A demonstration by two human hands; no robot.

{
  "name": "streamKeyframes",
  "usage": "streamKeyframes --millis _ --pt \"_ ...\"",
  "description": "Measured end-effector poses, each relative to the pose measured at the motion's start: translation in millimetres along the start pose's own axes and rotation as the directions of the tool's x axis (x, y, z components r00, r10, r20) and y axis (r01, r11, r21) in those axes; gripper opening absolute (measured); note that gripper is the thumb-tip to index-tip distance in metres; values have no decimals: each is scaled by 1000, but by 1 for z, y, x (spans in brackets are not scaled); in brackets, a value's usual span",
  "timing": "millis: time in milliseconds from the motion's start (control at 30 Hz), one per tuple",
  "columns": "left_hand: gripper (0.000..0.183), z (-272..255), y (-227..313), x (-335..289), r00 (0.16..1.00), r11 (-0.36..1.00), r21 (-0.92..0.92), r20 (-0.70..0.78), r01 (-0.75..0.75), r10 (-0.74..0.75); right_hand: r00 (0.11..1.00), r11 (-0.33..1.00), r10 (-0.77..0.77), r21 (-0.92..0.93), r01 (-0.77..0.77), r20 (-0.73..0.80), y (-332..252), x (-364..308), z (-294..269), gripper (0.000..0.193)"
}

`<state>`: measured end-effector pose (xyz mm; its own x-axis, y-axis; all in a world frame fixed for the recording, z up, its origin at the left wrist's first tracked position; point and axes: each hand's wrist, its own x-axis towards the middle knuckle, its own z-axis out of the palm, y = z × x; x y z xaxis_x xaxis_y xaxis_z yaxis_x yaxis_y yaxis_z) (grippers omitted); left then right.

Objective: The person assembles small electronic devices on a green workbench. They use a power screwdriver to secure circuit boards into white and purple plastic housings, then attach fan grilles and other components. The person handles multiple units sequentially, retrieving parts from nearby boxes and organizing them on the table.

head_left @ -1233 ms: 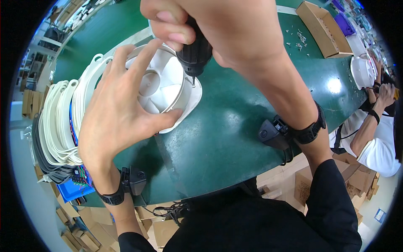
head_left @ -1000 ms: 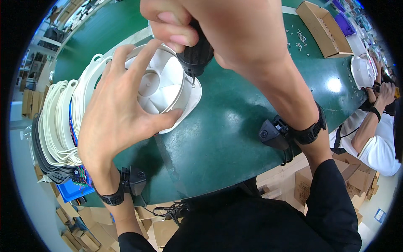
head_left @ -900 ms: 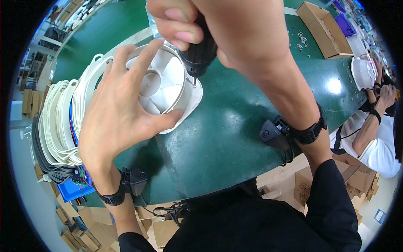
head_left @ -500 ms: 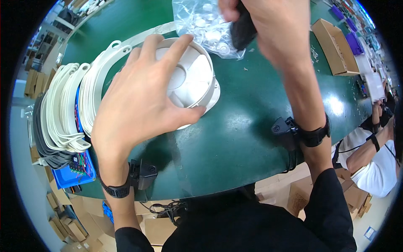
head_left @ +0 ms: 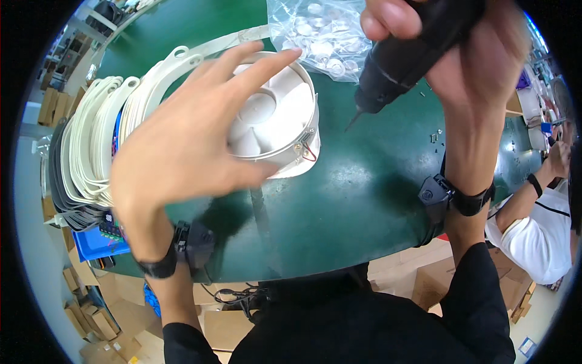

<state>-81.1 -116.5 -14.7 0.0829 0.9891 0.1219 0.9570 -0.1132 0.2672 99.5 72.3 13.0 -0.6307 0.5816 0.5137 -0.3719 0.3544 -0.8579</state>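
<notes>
A round white fan [head_left: 288, 124] lies on the table, its blades facing up inside a ring-shaped housing. Screws and a short red wire show on its right side. My left hand [head_left: 182, 130] is spread over the fan's left part, fingers apart and slightly blurred; whether it touches the rim I cannot tell. In my right hand [head_left: 479, 70] is a black electric screwdriver [head_left: 403, 64], tilted so that its thin bit points down to the left. The bit's tip is in the air, apart from the fan's right side.
Looped white straps [head_left: 91, 142] stack at the left beside a blue tray [head_left: 100, 244] with circuit boards. Behind the fan is a clear bag [head_left: 321, 39] of round silvery parts. Small screws [head_left: 434, 136] lie on the green table [head_left: 339, 224]. A co-worker's arm [head_left: 521, 200] shows at right.
The fan has turned, bringing its screws and red wire into view. My left hand has shifted left and loosened. My right hand has moved right with the screwdriver, whose bit now shows.
</notes>
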Motion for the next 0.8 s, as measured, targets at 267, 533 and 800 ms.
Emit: streamKeyframes --millis 267,533,800 --pt "80 19 15 9 942 942 4 -24 335 -335 995 983 81 157 -89 60 23 -32 38 30" --pt "83 20 16 9 942 942 46 -72 331 -328 999 987 49 150 -52 23 21 -30 31 30" --pt "84 23 15 10 950 951 65 -97 302 -295 999 989 39 139 -42 19 19 -28 29 29"
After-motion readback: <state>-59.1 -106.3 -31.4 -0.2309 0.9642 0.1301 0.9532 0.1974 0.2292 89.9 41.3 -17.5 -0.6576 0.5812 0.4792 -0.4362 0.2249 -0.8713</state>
